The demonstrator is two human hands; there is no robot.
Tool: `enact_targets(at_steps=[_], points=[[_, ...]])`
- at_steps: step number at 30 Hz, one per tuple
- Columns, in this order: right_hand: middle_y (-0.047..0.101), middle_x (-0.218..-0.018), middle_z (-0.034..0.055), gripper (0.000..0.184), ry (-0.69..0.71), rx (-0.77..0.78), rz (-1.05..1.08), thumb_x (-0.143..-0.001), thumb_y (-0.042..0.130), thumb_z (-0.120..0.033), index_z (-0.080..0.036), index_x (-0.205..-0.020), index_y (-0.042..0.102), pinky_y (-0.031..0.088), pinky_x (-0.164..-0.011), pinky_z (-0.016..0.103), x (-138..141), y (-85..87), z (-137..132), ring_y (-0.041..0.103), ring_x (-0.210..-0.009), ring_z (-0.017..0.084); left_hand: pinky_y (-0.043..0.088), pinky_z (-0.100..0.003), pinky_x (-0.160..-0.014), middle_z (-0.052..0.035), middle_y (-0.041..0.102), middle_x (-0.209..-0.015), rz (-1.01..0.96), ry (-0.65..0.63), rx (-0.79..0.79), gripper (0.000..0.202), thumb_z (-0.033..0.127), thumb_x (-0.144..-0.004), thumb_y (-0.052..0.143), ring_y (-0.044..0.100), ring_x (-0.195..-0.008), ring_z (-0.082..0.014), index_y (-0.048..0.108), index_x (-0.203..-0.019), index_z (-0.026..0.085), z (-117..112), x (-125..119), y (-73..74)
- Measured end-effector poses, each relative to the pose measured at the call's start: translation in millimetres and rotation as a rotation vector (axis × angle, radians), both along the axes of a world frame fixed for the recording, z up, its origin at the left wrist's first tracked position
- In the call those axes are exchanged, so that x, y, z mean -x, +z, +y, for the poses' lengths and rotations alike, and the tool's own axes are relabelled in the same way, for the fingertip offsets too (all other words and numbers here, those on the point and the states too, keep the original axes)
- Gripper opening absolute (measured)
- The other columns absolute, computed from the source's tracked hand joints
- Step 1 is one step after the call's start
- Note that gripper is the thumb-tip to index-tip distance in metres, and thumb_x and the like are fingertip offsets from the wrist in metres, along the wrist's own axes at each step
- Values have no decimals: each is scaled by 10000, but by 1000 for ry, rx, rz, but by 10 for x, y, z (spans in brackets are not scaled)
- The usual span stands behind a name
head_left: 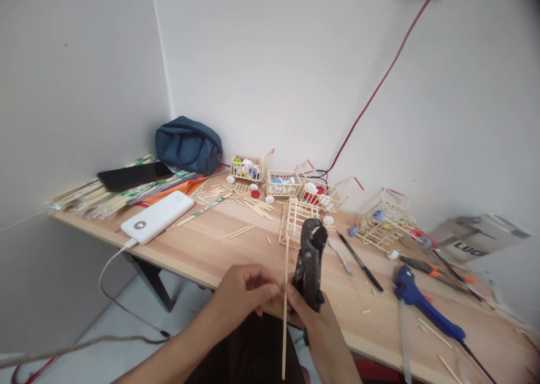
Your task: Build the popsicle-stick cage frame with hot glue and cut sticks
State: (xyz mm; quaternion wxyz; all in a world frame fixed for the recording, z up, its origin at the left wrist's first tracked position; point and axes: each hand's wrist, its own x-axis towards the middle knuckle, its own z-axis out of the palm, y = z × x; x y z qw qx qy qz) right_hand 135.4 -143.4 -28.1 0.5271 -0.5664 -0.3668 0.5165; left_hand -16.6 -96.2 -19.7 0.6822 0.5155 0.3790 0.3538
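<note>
My right hand is wrapped round a black pipe cutter, its curved jaw pointing up. Under the right thumb, a long thin bamboo stick stands nearly upright alongside the cutter. My left hand is just left of the stick, fingers curled and thumb reaching toward it. Whatever lies between the left fingertips is hidden. Beyond the cutter, a small frame of glued sticks sits on the table, partly covered by the tool.
Small stick carts with bottle-cap wheels line the wall. A blue glue gun and a black pen lie to the right. Leftward are a white power bank, a phone, packed sticks and a blue pouch.
</note>
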Motion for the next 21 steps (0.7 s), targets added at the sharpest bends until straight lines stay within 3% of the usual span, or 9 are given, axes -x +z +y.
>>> enact_targets(at_steps=[2, 4, 9, 12, 15, 18, 21], points=[[483, -583, -30, 402, 7, -17, 12, -682, 752, -535, -166, -759, 612, 352, -528, 245, 19, 37, -9, 429, -557, 121, 430, -197, -545, -8, 618, -702, -15, 126, -62, 338, 395, -701, 755, 520, -591, -88, 707, -902, 127, 108, 54, 91], [496, -590, -26, 382, 71, -37, 9, -702, 746, -516, -164, -772, 614, 350, -551, 249, 31, 64, -18, 434, -565, 121, 417, -195, -572, 6, 602, -711, -88, 144, -88, 365, 378, -732, 743, 500, -603, -79, 697, -1011, 147, 211, 84, 188], [504, -593, -31, 300, 193, -21, 127, -762, 729, -445, -175, -779, 600, 323, -540, 247, 11, 67, -34, 426, -552, 107, 393, -191, -549, 17, 577, -635, -197, 132, -111, 248, 357, -759, 738, 482, -558, -71, 650, -825, 135, 329, 120, 321], [509, -617, -40, 283, 192, -40, 335, -761, 739, -391, -207, -945, 626, 358, -527, 254, -40, 89, -51, 432, -530, 103, 390, -176, -549, 8, 607, -646, -239, 107, 11, 251, 336, -746, 761, 521, -573, -67, 623, -794, 132, 317, 170, 260], [546, -664, -14, 256, 161, -89, 510, -751, 740, -355, -219, -945, 645, 412, -535, 267, -92, 141, -77, 490, -572, 120, 391, -168, -538, -13, 649, -692, -327, 110, 218, 298, 319, -696, 805, 557, -584, -68, 599, -799, 130, 254, 199, 113], [583, -773, 9, 201, 26, -155, 548, -726, 762, -263, -234, -887, 645, 452, -592, 268, -107, 168, -92, 542, -684, 134, 399, -173, -538, -23, 658, -694, -380, 134, 349, 342, 308, -653, 834, 559, -568, -67, 579, -785, 123, 132, 165, -31], [547, -774, -9, 141, -92, -202, 495, -772, 746, -253, -240, -855, 632, 468, -631, 264, -91, 160, -76, 524, -708, 120, 407, -193, -550, -35, 661, -714, -341, 118, 318, 327, 339, -686, 800, 571, -582, -84, 572, -782, 125, 7, 118, -84]])
